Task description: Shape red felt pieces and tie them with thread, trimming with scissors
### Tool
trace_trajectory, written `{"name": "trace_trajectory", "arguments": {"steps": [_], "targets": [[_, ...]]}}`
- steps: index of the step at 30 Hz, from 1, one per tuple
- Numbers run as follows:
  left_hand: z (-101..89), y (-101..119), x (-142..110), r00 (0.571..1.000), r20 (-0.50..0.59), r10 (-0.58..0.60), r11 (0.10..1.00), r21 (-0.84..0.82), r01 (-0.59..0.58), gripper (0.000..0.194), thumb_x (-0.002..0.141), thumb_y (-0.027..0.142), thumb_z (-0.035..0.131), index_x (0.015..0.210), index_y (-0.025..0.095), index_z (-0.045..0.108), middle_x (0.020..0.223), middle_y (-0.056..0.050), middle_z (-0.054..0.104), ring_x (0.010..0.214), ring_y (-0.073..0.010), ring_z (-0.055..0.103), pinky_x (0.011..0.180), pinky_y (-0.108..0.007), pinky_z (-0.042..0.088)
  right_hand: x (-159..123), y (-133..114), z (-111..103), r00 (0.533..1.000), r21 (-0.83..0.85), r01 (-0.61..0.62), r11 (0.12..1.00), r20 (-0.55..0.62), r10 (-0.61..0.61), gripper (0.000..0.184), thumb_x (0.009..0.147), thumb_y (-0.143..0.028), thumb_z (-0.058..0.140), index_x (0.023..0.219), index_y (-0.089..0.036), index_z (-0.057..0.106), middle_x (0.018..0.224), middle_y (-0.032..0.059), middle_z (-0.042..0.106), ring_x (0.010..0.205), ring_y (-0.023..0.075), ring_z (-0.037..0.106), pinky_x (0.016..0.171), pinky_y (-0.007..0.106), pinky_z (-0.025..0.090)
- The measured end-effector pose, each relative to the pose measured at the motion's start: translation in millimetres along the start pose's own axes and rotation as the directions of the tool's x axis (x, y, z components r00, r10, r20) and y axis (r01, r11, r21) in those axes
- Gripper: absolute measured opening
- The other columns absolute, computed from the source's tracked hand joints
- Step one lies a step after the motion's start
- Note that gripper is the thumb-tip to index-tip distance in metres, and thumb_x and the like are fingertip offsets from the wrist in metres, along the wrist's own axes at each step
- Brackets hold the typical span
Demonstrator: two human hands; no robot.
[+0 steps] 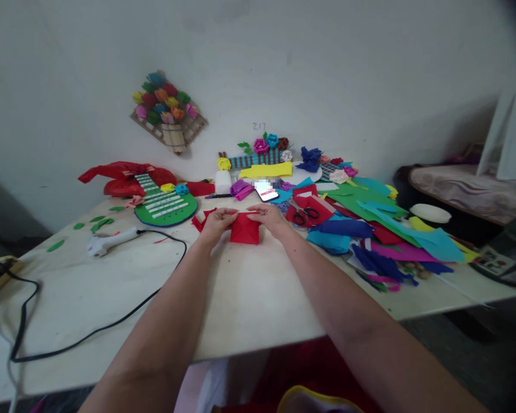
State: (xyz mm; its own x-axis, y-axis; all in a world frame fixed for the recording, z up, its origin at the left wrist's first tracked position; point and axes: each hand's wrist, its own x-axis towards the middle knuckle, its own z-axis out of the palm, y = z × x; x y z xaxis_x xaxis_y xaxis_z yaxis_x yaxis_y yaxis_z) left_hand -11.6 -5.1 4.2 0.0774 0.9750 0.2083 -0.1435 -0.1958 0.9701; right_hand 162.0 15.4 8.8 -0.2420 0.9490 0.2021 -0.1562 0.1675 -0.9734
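Observation:
A small, square piece of red paper with creases hangs between my two hands, close above the white table. My left hand pinches its upper left corner. The upper right corner is gripped between the thumb and fingers of my right hand. Red paper scraps lie just beside my left hand. To the right of my right hand rest black-handled scissors on more red paper. A phone with a lit screen lies beyond my hands.
On the left are a white glue gun, its black cord and green paper leaves. A green guitar-shaped craft sits behind them. Coloured paper sheets heap up on the right. Paper flowers stand along the wall.

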Motion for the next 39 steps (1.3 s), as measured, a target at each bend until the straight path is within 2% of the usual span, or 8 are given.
{"name": "trace_trajectory", "arguments": {"steps": [6,10,16,22,30,32,36,39], "targets": [[0.2,-0.4,0.7,1.000,-0.015,-0.010,1.000,-0.013,0.010,0.031,0.056,0.036,0.073,0.066,0.015,0.052,0.053,0.006,0.050,0.047,-0.0057,0.045,0.047,-0.019,0.036,-2.6,-2.9,3.0,1.000,0.033,-0.010,0.999,0.007,0.010,0.027,0.051,-0.017,0.073,0.077,-0.015,0.066,0.066,0.0019,0.066,0.064,0.0123,0.060,0.068,0.029,0.048],[-0.4,-0.8,0.5,0.998,-0.052,-0.022,1.000,0.000,0.022,0.032,0.057,0.037,0.073,0.062,0.015,0.049,0.050,0.006,0.045,0.044,-0.0054,0.043,0.045,-0.019,0.036,-4.7,-4.6,4.8,1.000,-0.012,0.004,1.000,0.001,-0.004,0.026,0.052,-0.018,0.073,0.077,-0.015,0.067,0.065,0.0020,0.066,0.063,0.0121,0.060,0.068,0.029,0.049],[0.0,0.3,0.5,0.998,-0.052,-0.029,0.999,0.016,0.029,0.035,0.056,0.041,0.072,0.056,0.015,0.048,0.046,0.006,0.044,0.042,-0.0057,0.042,0.044,-0.019,0.035,-6.3,-6.1,5.0,1.000,-0.046,0.010,0.999,0.003,-0.010,0.024,0.052,-0.018,0.073,0.075,-0.015,0.068,0.064,0.0013,0.066,0.063,0.0120,0.059,0.066,0.028,0.049],[-0.5,-0.8,1.4,0.997,-0.010,-0.077,0.997,-0.007,0.077,0.036,0.057,0.045,0.071,0.057,0.015,0.052,0.049,0.003,0.052,0.043,-0.0079,0.047,0.045,-0.021,0.039,-3.6,-3.4,4.6,1.000,-0.038,0.019,0.999,0.019,-0.019,0.023,0.052,-0.018,0.072,0.074,-0.015,0.068,0.066,0.0016,0.066,0.064,0.0120,0.060,0.068,0.029,0.049],[2.3,1.5,-0.4,0.992,-0.026,-0.121,0.993,-0.013,0.121,0.038,0.057,0.047,0.070,0.056,0.015,0.049,0.046,0.003,0.050,0.040,-0.0080,0.046,0.042,-0.021,0.037,-1.7,0.9,5.2,0.999,-0.032,0.014,0.999,0.030,-0.013,0.021,0.054,-0.016,0.070,0.075,-0.015,0.067,0.063,0.0005,0.066,0.061,0.0105,0.058,0.066,0.027,0.048],[2.9,1.9,0.6,0.989,-0.048,-0.142,0.990,-0.026,0.141,0.039,0.058,0.048,0.070,0.058,0.015,0.049,0.046,0.003,0.050,0.040,-0.0082,0.047,0.042,-0.021,0.037,-2.2,0.6,5.4,1.000,-0.039,0.011,0.999,0.027,-0.010,0.021,0.054,-0.016,0.070,0.075,-0.015,0.067,0.063,0.0005,0.065,0.060,0.0105,0.058,0.066,0.027,0.048],[3.6,2.4,3.0,0.960,-0.159,-0.229,0.973,-0.078,0.219,0.044,0.060,0.058,0.062,0.061,0.017,0.047,0.044,0.003,0.048,0.037,-0.0093,0.046,0.039,-0.021,0.035,-3.0,-0.2,5.9,1.000,-0.069,-0.004,0.998,0.017,0.006,0.021,0.054,-0.016,0.071,0.075,-0.014,0.067,0.060,0.0000,0.064,0.060,0.0111,0.058,0.065,0.027,0.048],[3.5,2.3,2.3,0.970,-0.135,-0.203,0.979,-0.025,0.202,0.045,0.059,0.058,0.063,0.060,0.016,0.047,0.044,0.004,0.046,0.037,-0.0080,0.044,0.039,-0.020,0.033,-1.7,1.1,6.4,1.000,-0.049,-0.012,0.999,0.019,0.013,0.023,0.053,-0.015,0.071,0.075,-0.014,0.067,0.060,-0.0003,0.063,0.059,0.0107,0.058,0.065,0.027,0.048]]}}
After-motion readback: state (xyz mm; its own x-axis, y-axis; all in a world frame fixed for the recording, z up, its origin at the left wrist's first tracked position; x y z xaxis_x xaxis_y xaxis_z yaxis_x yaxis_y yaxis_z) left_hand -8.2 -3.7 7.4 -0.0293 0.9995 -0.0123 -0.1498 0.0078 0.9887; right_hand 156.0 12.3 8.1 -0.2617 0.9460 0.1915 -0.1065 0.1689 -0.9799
